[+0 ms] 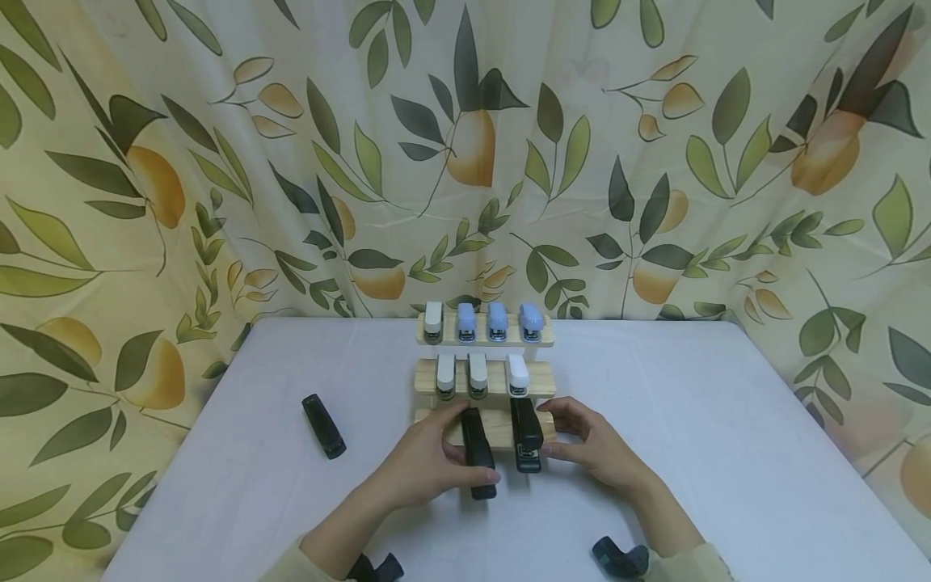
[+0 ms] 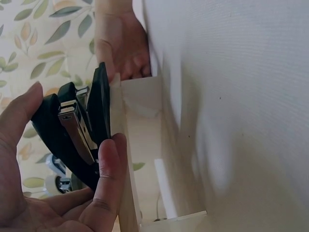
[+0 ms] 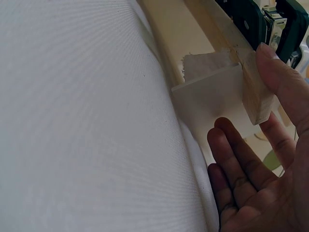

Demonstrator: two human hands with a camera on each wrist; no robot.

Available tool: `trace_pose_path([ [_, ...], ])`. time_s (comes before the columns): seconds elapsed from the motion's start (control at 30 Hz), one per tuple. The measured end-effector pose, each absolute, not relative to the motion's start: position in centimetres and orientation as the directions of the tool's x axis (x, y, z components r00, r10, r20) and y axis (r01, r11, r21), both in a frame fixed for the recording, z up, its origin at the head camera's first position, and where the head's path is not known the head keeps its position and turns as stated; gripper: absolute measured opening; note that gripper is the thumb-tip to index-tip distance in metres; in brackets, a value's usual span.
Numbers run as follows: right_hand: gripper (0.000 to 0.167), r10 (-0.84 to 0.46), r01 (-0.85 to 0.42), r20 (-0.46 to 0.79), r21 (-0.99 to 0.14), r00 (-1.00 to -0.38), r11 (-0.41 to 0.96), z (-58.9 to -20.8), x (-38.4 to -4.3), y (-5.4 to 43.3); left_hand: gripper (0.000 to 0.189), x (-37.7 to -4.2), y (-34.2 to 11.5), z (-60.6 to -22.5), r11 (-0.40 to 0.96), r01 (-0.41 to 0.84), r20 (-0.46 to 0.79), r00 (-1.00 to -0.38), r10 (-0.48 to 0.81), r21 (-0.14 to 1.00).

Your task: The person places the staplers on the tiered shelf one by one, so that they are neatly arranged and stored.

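Observation:
My left hand [image 1: 418, 465] holds a black stapler [image 1: 478, 449] lengthwise between thumb and fingers, over the left part of a tiered wooden rack's front shelf [image 1: 499, 430]. In the left wrist view its metal inner parts [image 2: 77, 130] show between the spread black arms, and its base lies right along the shelf. A second black stapler [image 1: 527, 436] sits on that shelf's right part, front end past the edge. Beside it, my right hand [image 1: 592, 446] grips the shelf's right end, thumb [image 3: 275, 67] on the wood, with several fingers by the white support [image 3: 212, 92] underneath.
Three white staplers [image 1: 477, 376] stand on the middle shelf [image 1: 538, 380]. The back shelf [image 1: 547, 339] bears one white stapler [image 1: 433, 322] and three blue staplers [image 1: 498, 321]. Another black stapler [image 1: 323, 426] lies on the white tabletop [image 1: 240, 485] at the left. A leaf-patterned curtain [image 1: 465, 242] hangs behind.

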State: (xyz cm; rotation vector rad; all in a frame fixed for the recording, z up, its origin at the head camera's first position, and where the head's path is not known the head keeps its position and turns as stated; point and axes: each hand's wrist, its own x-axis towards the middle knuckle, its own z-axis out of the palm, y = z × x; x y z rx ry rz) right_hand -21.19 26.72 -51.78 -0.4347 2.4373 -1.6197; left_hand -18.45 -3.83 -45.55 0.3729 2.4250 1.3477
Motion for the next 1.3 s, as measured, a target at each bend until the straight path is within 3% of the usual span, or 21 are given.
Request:
trace_pose_path([
  [0.87,0.058,-0.334,-0.128,-0.002,-0.922,-0.942,0.366,-51.99,-21.34,26.72,0.098,-18.81,-3.55,-45.75,0.457,0.032,-0.173,-0.900,0.399,0.889],
  [1.3,0.057,-0.336,-0.126,-0.007,-0.920,-0.942,0.371,-51.86,-21.32,26.70,0.093,-18.90,-3.19,-45.90,0.496,0.066,-0.144,-0.916,0.374,0.866],
])
